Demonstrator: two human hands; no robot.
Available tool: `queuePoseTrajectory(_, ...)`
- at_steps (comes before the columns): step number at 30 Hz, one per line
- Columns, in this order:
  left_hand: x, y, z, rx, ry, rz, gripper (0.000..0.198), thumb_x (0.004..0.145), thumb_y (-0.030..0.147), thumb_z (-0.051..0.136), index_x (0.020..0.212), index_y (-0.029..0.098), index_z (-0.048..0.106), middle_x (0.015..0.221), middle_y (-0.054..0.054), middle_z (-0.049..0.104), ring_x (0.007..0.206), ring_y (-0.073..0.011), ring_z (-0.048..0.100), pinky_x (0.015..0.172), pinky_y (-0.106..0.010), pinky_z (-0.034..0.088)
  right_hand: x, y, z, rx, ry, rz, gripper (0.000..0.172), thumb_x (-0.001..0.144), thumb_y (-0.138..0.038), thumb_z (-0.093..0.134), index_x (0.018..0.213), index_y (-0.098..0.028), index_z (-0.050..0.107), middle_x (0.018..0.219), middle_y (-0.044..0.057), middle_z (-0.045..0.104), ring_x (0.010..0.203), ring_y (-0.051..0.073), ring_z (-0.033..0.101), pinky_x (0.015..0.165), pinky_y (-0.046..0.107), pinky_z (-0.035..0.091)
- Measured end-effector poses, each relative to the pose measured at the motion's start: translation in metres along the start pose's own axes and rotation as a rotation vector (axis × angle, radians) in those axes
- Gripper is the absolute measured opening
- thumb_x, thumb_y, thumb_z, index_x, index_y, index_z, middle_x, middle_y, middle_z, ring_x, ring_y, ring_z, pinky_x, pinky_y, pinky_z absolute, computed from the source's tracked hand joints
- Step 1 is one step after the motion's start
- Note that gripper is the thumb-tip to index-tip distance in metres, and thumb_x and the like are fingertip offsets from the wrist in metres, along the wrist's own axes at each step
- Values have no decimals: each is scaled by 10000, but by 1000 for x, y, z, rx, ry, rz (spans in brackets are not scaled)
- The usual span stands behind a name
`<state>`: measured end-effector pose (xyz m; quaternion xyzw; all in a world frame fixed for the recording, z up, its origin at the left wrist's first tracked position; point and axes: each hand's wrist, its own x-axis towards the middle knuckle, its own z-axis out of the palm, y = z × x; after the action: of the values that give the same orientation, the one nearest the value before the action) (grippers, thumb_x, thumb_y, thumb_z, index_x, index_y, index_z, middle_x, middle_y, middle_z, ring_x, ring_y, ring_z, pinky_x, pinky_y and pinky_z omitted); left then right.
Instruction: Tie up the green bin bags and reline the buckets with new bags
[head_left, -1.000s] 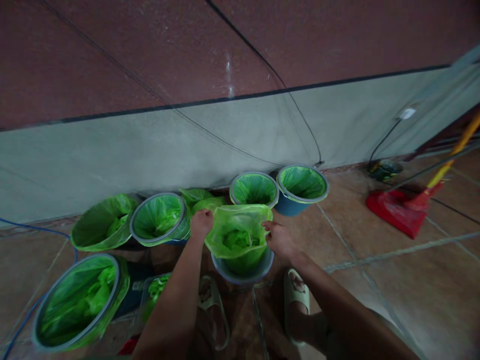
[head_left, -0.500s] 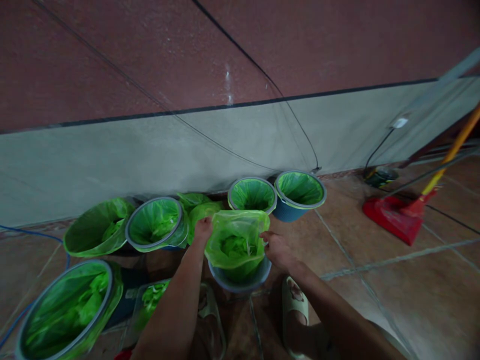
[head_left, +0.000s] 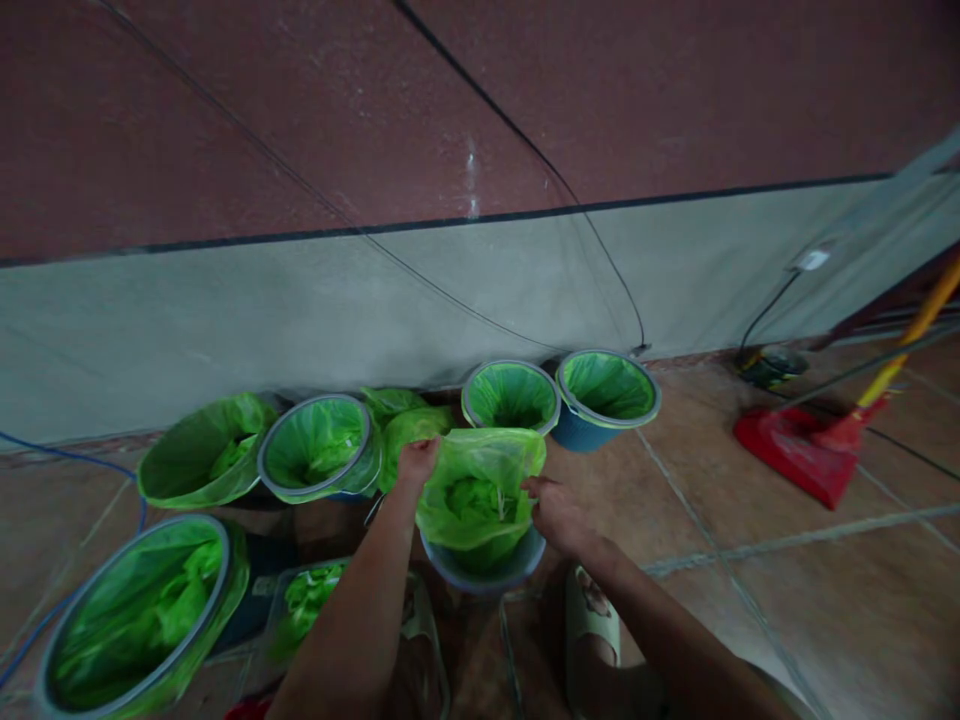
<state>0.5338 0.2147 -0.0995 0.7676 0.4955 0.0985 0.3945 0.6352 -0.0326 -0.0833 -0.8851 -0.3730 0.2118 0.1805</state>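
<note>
While both forearms extend forward and downward, the left hand (head_left: 418,462) and the right hand (head_left: 556,512) hold opposite sides of a translucent lime-green plastic bag (head_left: 491,455), fingers pinching its rim. The bag gapes open, its lower part within a round blue-grey bucket (head_left: 484,578) on brown tiled floor (head_left: 697,590). Behind stands a red-and-grey painted wall (head_left: 420,290). Crumpled green material (head_left: 476,497) lies inside the bag.

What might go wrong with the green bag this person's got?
The green bag looks thin, so it might tear where the left hand and right hand grip it. The bucket beneath stands close to the slippers, so a careless step might knock it.
</note>
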Motion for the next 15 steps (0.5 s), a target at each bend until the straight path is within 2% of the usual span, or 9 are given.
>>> queuePoseTrajectory(6, -1, 7, 0, 47, -62, 66, 159, 801, 252, 628, 787, 165, 760, 836, -58, 766, 812, -199, 699, 758, -268, 509, -3, -2, 0, -8, -13, -4, 530, 716, 29, 490, 1182, -134, 684, 1130, 121, 720, 1054, 220, 667, 946, 292, 485)
queuePoseTrajectory(10, -2, 14, -5, 59, -35, 59, 161, 775, 187, 601, 785, 168, 761, 865, -70, 772, 870, -216, 702, 811, -290, 507, -3, -4, -5, 24, 23, -7, 507, 711, 31, 501, 1157, -123, 687, 1106, 125, 724, 1049, 220, 664, 958, 305, 481)
queuePoseTrajectory(13, -2, 26, -14, 30, 17, 58, 217, 803, 218, 560, 855, 160, 763, 873, -70, 769, 864, -216, 698, 793, -295, 510, -1, -8, -22, 148, 80, 11, 442, 727, 6, 506, 1095, -143, 701, 1072, 108, 730, 988, 207, 675, 924, 305, 492)
queuePoseTrajectory(15, -6, 40, -24, -81, 68, 74, 230, 803, 255, 560, 874, 158, 756, 869, -57, 766, 856, -206, 693, 775, -282, 512, -1, -15, -40, 361, 186, -11, 357, 769, -51, 514, 1047, -169, 704, 1041, 87, 734, 923, 189, 677, 886, 304, 503)
